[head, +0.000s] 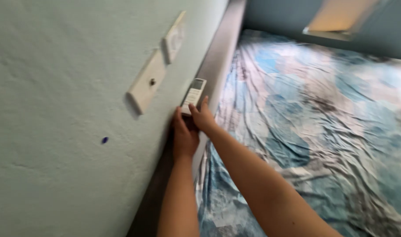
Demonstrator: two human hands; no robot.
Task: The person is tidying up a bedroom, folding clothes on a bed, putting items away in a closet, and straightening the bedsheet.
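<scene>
Two switch plates (148,81) are sitting on the pale wall (55,109) at far left. Just right of them, the left hand (184,136) is cupping the white remote (193,95) from below, fingers curled around its lower end, while the right hand (203,117) is pinching its bottom edge (both equally near). The remote's long axis is pointing up and away from the fingertips, against the headboard (218,61). A rumpled blue bedsheet (319,123) is spreading rightward.

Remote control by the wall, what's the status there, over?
Left hand and right hand both on white remote, held against wall. Switch plates just beside. Nothing blocking.
</scene>
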